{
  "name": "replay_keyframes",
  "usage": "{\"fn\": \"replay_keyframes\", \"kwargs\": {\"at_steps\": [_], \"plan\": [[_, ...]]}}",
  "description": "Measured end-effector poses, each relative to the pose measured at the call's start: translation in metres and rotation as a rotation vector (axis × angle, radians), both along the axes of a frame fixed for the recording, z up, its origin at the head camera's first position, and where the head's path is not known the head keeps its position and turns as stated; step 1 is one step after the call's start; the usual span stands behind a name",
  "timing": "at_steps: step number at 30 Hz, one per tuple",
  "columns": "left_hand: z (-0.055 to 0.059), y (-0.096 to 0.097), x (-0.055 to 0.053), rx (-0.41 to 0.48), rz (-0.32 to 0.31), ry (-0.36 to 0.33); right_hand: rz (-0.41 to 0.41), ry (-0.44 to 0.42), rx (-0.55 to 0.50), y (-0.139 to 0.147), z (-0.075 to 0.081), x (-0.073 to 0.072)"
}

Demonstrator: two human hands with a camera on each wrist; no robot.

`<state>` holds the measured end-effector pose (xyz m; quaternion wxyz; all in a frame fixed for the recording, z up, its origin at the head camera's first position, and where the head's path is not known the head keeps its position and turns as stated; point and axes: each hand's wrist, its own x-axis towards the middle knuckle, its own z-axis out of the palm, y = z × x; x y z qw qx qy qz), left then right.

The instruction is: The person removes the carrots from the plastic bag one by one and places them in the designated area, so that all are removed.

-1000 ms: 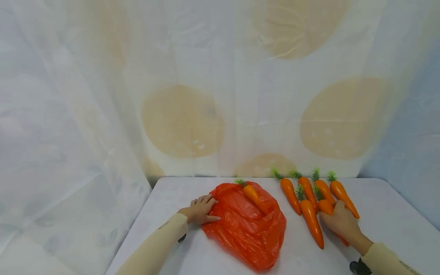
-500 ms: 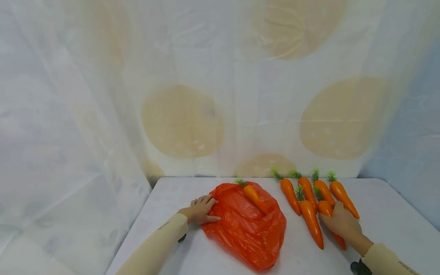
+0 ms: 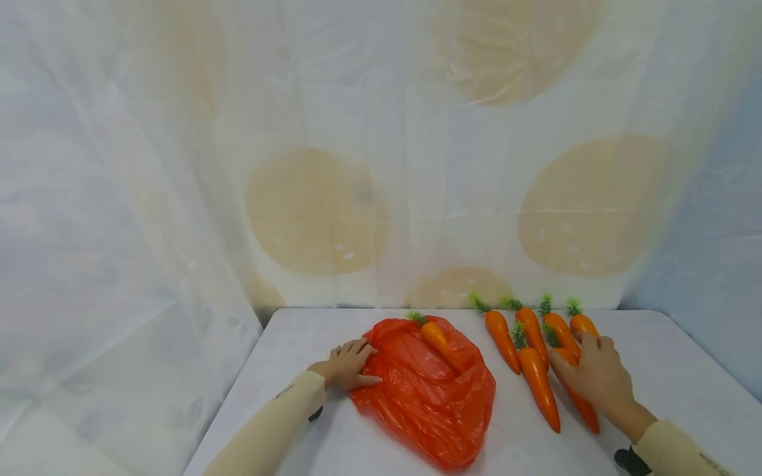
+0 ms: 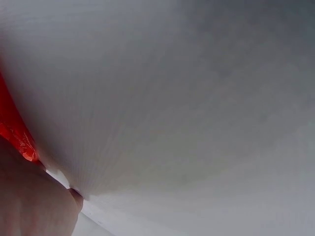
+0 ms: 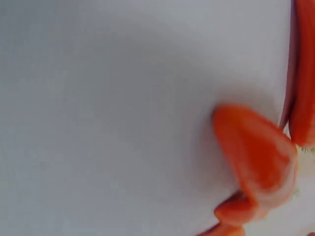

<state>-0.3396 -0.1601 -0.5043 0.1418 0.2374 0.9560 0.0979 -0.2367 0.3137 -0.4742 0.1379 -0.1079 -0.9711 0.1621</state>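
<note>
A crumpled red plastic bag (image 3: 428, 416) lies flat on the white table. One orange carrot (image 3: 436, 337) sticks partly out of its top, green leaves outward. My left hand (image 3: 346, 363) rests on the bag's left edge with fingers and thumb spread; the left wrist view shows part of that hand (image 4: 37, 196) beside the red plastic (image 4: 12, 120). My right hand (image 3: 601, 377) is over the carrots at right, thumb apart from the fingers. Its fingertips overlap the far-right carrot (image 3: 583, 324), and its thumb is by the near carrot (image 3: 586, 413). Blurred carrots (image 5: 307, 73) show in the right wrist view.
More leafy-topped carrots lie close together to the left of my right hand, among them a front carrot (image 3: 540, 390) and a back-left carrot (image 3: 502, 338). The white table (image 3: 309, 456) ends at a curtain (image 3: 417, 218) with tan circles behind it.
My right hand has slid off the near carrot, moving slightly up and right to the far-right carrot, whose lower part it now covers. The left hand and bag stay put.
</note>
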Motion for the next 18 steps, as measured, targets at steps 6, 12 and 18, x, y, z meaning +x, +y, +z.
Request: {"fn": "replay_keyframes", "kwargs": {"at_steps": [6,12,18], "plan": [[-0.003,-0.001,-0.003,-0.004,-0.003,-0.006,0.014,0.146,0.119,0.007,0.002,-0.006],[-0.001,0.000,-0.002,-0.006,-0.002,-0.001,0.019,0.102,0.221,0.029,0.003,-0.014],[-0.001,0.001,-0.002,-0.008,0.002,-0.006,-0.012,0.049,0.266,0.048,0.000,-0.014]]}}
